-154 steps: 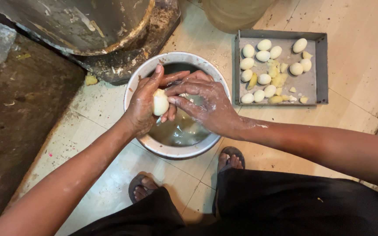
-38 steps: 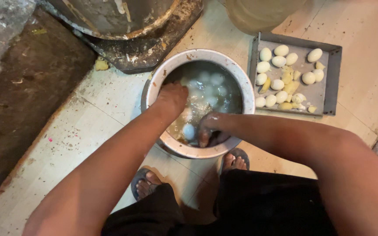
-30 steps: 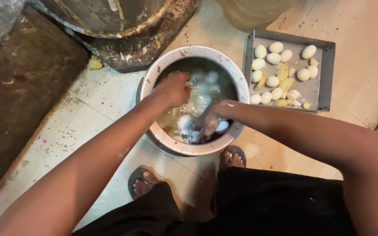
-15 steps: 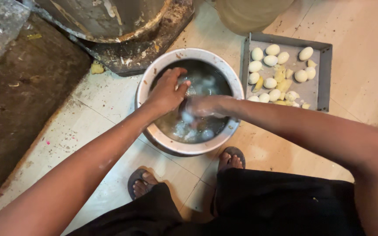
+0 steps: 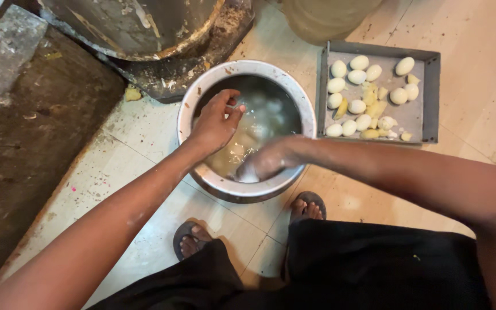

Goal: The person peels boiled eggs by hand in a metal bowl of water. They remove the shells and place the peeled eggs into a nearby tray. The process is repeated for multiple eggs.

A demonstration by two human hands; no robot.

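Head view, looking straight down at a tiled floor where a person bends over a round metal bowl. At far left lies a dark, rough slab of stone. Above and just beside the bowl stands a large, grimy metal pot on a dirty base strewn with bits of shell.

The bowl holds cloudy water with pale peeled eggs lying under the surface. The left hand reaches in over the bowl's left rim, fingers curled loosely with their tips at the water; its grip is narrow, and I cannot tell whether it holds anything. The right hand comes across from the right and dips in at the bowl's near edge. It is blurred, so I cannot tell its grip either, though something white shows just under it.

Below the bowl, two feet in sandals stand on the tiles, with dark clothing beneath them.

To the right, just beside the bowl, sits a grey rectangular tray holding a loose row of peeled white eggs and some yellowish scraps.
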